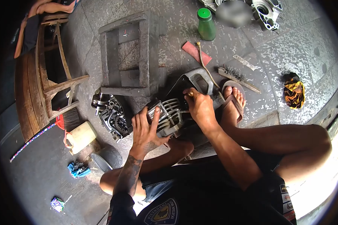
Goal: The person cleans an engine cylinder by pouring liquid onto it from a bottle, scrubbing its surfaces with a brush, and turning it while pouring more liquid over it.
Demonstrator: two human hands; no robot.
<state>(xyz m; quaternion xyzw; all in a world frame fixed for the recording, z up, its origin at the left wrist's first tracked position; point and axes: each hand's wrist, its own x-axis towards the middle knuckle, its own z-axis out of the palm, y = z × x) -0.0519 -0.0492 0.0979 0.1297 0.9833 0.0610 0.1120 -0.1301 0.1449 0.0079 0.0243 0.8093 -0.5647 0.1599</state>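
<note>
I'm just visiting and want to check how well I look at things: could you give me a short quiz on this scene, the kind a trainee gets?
1. Multiple choice: what is the person's left hand touching?
A) the pale jerrycan
B) the finned metal part
C) the wooden stool
2. True or false: the green bottle has a red cap.
3. Short answer: which of the two hands is nearer the crumpled yellow-and-black cloth?

Key: 1: B. 2: False, its cap is green. 3: The right hand.
</note>
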